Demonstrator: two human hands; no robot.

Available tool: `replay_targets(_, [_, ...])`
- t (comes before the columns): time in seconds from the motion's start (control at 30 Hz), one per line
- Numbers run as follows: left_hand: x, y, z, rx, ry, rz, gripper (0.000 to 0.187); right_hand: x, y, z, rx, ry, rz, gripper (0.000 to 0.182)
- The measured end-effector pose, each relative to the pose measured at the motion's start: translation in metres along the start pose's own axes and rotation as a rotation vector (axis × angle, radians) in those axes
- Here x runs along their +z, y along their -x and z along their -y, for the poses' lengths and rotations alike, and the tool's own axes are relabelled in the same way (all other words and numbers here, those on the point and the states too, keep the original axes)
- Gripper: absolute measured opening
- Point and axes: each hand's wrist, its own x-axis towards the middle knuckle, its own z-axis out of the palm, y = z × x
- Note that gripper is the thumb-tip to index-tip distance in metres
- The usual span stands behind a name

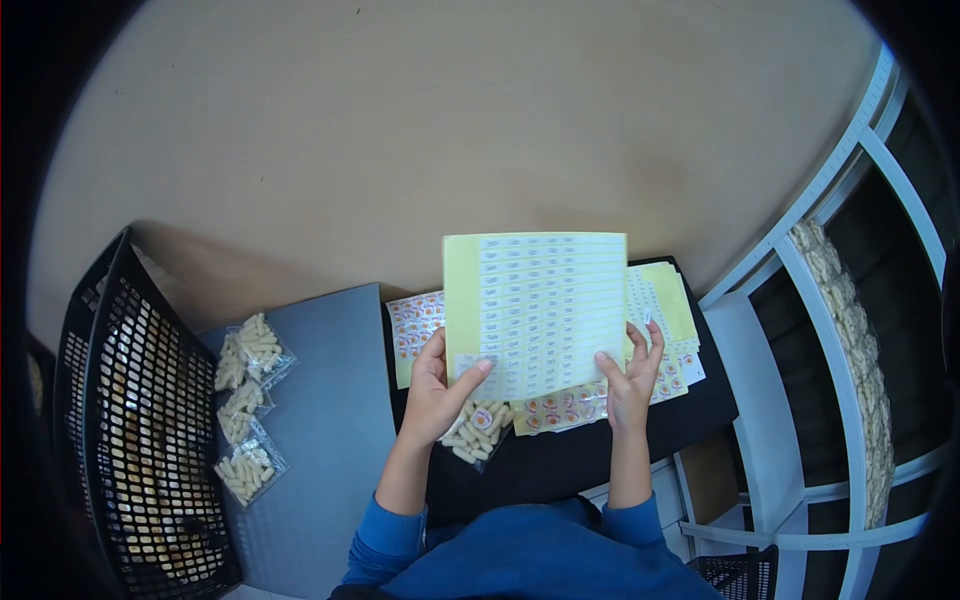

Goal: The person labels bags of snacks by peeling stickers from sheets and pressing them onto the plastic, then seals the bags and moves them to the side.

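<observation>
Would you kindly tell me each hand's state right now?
Left hand: closed on the label sheet, lower left.
Right hand: holding the same label sheet, lower right.

The black tabletop (560, 462) bears sticker sheets (560, 408) and a filled bag (475, 437); the grey tabletop (335, 410), several filled clear bags (250, 472).

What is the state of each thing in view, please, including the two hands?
Label sheet: held up, printed side showing
Left hand: gripping the sheet's lower left corner
Right hand: thumb on the sheet's front, fingers spread
Sticker sheets: lying flat, partly covered
Stickered packet: filled, partly hidden
Other packets: filled, lying on the grey surface
Black basket: standing, contents unclear
</observation>
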Motion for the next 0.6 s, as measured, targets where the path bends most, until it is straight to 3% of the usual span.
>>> replay_targets(0.2, [-0.003, -0.007, 0.018, -0.049, -0.094, -0.132, 0.031, 0.000, 0.004, -0.004, -0.151, 0.183, -0.022, 0.074])
replay_targets(0.33, [-0.011, -0.007, 0.030, -0.091, -0.163, -0.076, 0.039, -0.006, 0.002, -0.011, -0.099, 0.167, -0.081, 0.073])
replay_targets(0.37, [-0.014, -0.008, 0.032, -0.092, -0.162, -0.075, 0.039, -0.010, -0.001, -0.016, -0.068, 0.151, -0.178, 0.072])
replay_targets(0.43, [-0.020, -0.006, 0.037, -0.170, -0.445, -0.081, 0.056, -0.023, -0.010, -0.027, -0.038, 0.135, -0.278, 0.070])
replay_targets(0.47, [-0.026, -0.005, 0.042, -0.171, -0.445, -0.078, 0.056, -0.033, -0.017, -0.034, -0.046, 0.131, -0.395, 0.069])
replay_targets(0.53, [-0.040, 0.001, 0.057, -0.480, -1.078, 0.172, 0.070, -0.050, -0.028, -0.044, -0.056, 0.127, -0.514, 0.068])
replay_targets(0.6, [-0.045, 0.005, 0.074, -0.506, -1.226, 0.215, 0.080, -0.063, -0.038, -0.050, -0.063, 0.290, -0.708, 0.067])
